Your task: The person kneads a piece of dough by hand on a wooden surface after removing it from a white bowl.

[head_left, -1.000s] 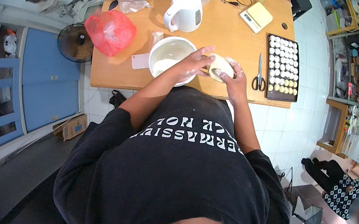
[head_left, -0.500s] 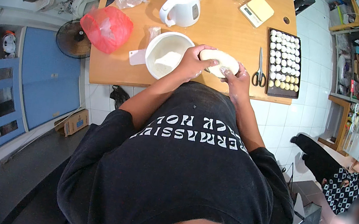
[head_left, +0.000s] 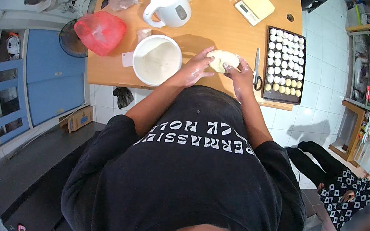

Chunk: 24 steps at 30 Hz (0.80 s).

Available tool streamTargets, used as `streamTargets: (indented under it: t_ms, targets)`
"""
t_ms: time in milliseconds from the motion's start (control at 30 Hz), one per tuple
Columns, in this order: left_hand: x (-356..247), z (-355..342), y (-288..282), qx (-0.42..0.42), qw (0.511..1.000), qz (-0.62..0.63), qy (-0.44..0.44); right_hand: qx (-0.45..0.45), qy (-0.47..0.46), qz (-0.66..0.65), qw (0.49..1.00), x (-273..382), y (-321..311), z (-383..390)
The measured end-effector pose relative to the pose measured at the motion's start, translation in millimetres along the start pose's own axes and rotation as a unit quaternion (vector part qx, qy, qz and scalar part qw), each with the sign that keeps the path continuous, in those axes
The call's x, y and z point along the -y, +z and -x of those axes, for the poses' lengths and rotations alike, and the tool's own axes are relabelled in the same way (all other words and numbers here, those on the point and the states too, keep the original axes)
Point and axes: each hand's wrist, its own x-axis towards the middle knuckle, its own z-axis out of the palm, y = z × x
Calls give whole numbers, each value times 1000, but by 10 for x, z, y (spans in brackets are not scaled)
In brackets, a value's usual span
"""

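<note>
A lump of pale dough (head_left: 224, 61) is held up over the near edge of the table, between my two hands. My left hand (head_left: 196, 69), dusted with white flour, grips its left end with the fingertips and thumb. On the right side, my right hand (head_left: 242, 79) is wrapped around the other end, its thumb pressed into the dough. Just left of my left hand stands a white tub (head_left: 160, 42) with pale powder on its inside. Beyond my right hand lie black-handled scissors (head_left: 257, 71), blades pointing away from me.
A dark tray (head_left: 281, 98) holds rows of small white and yellowish balls at the table's right edge. Farther back are a yellow-topped scale (head_left: 255, 7) and a white electric kettle (head_left: 173, 8). A red plastic bag (head_left: 99, 32) sits at left. Another person (head_left: 344, 193) is at far right.
The dough has gone from a smooth, long, curved piece to a shorter, more crumpled lump. My left hand's fingers have spread more. The view has shifted slightly, so table items appear farther left.
</note>
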Motion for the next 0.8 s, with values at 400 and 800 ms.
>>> streamTargets:
  t_ms: [400,800]
  targets:
    - [575,-594,581,-240,912,-278,182,76,-44,210,974,377,-535,-269]
    - [443,-491,969,29,958,187,214,197,-202,371,885,535,-738,28]
